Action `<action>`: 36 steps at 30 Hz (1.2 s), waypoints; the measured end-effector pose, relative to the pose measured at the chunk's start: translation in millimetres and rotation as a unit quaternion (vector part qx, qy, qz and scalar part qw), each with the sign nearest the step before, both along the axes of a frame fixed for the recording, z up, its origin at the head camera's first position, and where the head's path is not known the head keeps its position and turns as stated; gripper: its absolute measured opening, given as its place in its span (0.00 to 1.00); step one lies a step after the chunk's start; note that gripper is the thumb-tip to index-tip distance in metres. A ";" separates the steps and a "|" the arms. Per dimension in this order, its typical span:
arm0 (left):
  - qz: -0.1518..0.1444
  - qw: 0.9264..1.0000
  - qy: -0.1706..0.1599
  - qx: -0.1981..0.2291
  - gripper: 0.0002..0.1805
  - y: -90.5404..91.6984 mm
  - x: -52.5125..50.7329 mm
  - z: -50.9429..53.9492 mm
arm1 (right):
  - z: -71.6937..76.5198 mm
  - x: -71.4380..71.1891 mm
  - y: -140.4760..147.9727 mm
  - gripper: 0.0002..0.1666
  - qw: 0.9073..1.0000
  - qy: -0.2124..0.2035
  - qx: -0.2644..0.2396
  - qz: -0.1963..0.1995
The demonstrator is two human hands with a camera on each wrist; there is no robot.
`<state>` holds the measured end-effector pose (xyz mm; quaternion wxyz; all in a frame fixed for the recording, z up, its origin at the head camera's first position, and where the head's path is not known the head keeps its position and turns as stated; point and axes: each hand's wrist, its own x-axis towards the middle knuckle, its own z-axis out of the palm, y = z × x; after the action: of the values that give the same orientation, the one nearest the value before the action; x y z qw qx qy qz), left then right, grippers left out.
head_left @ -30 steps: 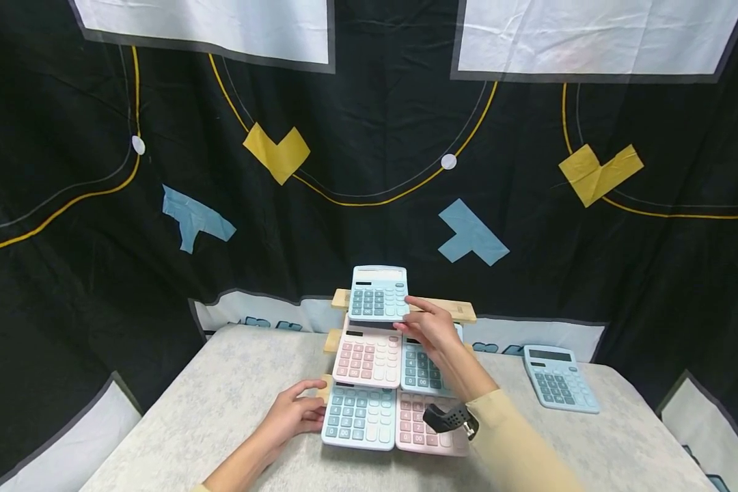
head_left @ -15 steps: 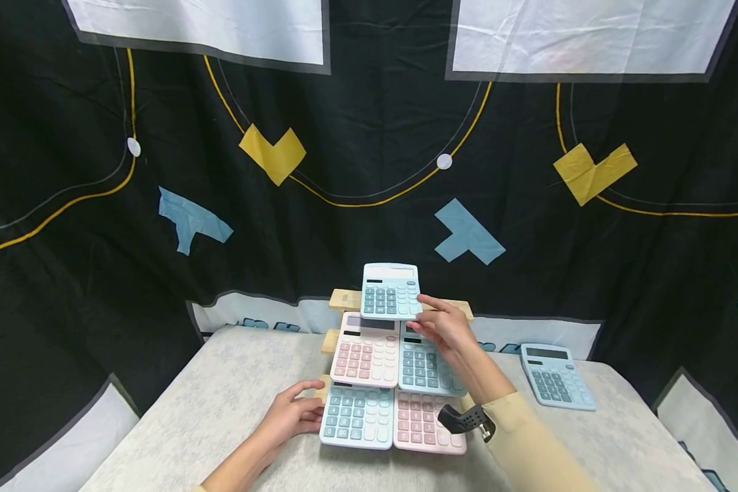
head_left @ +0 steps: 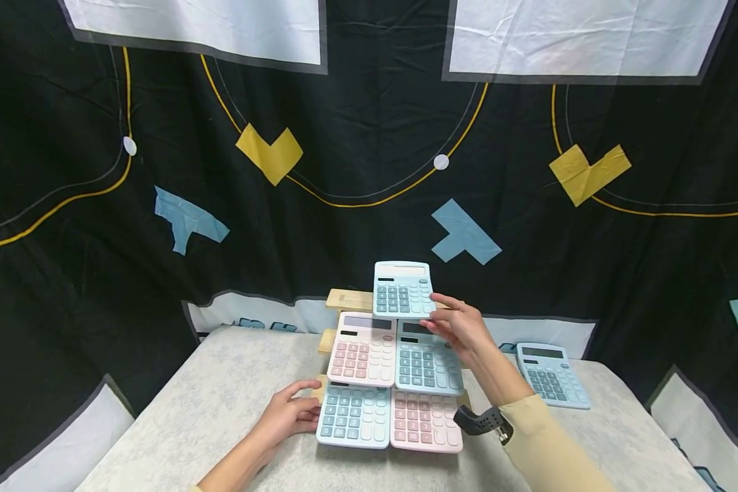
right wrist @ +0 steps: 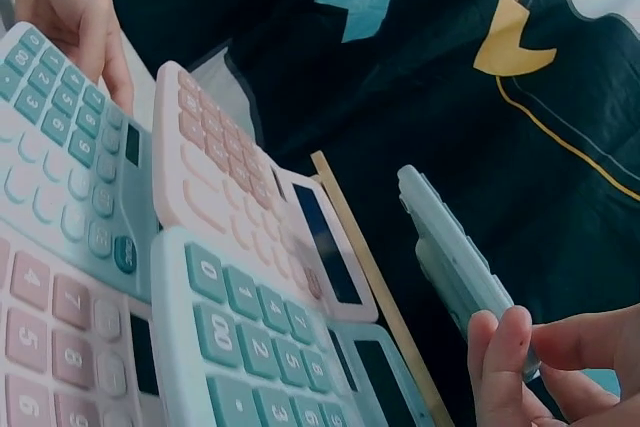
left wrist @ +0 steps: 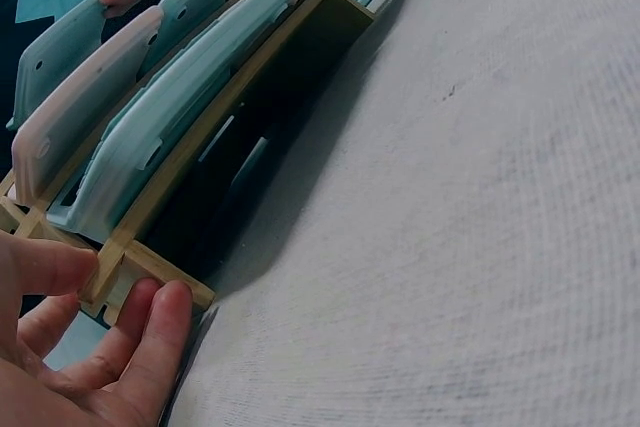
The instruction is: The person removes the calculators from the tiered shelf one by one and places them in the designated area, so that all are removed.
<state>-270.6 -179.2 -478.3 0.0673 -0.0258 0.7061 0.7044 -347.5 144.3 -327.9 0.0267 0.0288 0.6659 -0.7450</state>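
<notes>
My right hand (head_left: 464, 331) pinches a light blue calculator (head_left: 402, 287) by its lower right corner. In the right wrist view that calculator (right wrist: 465, 262) is seen edge-on, apart from the rack's top bar. A tiered wooden rack (head_left: 349, 299) carries a pink calculator (head_left: 363, 348) and a blue calculator (head_left: 427, 362) on its middle tier. On the lowest tier stand a blue calculator (head_left: 353, 413) and a pink calculator (head_left: 426, 420), side by side. My left hand (head_left: 289, 413) grips the rack's lower left end; in the left wrist view thumb and fingertips hold the wooden end piece (left wrist: 165, 267).
Another blue calculator (head_left: 553, 376) lies on the pale table (head_left: 190, 410) to the right of the rack. Behind the table hangs a black cloth (head_left: 369, 232) with yellow and blue tape pieces. A black wristband (head_left: 480, 420) is on my right wrist.
My right hand has carried the blue calculator rightward along the rack's top, uncovering more of the middle-tier calculators. The left hand keeps its hold on the rack.
</notes>
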 end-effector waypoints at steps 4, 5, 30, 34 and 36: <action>0.002 1.000 0.001 0.000 0.26 -0.1 1.2 0.8 | 1.4 2.4 8.2 0.30 1.000 0.000 0.001 0.003; 0.002 1.000 0.001 0.000 0.26 -0.1 1.3 0.8 | 1.9 2.9 10.4 0.30 1.000 0.000 0.002 0.003; 0.003 1.000 0.002 -0.007 0.25 1.4 0.6 0.9 | 8.3 15.9 64.4 0.33 1.000 -0.006 0.016 0.018; 0.005 1.000 0.002 -0.008 0.25 1.5 1.2 0.8 | 8.3 18.1 72.3 0.34 1.000 -0.005 0.013 0.026; 0.007 1.000 -0.001 -0.007 0.25 1.1 1.6 0.7 | 8.1 19.5 75.7 0.34 1.000 -0.007 0.013 0.028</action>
<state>-269.0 -178.0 -477.6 0.0629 -0.0325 0.7110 0.6996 -328.0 220.0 -319.8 0.0518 0.0158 0.6757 -0.7352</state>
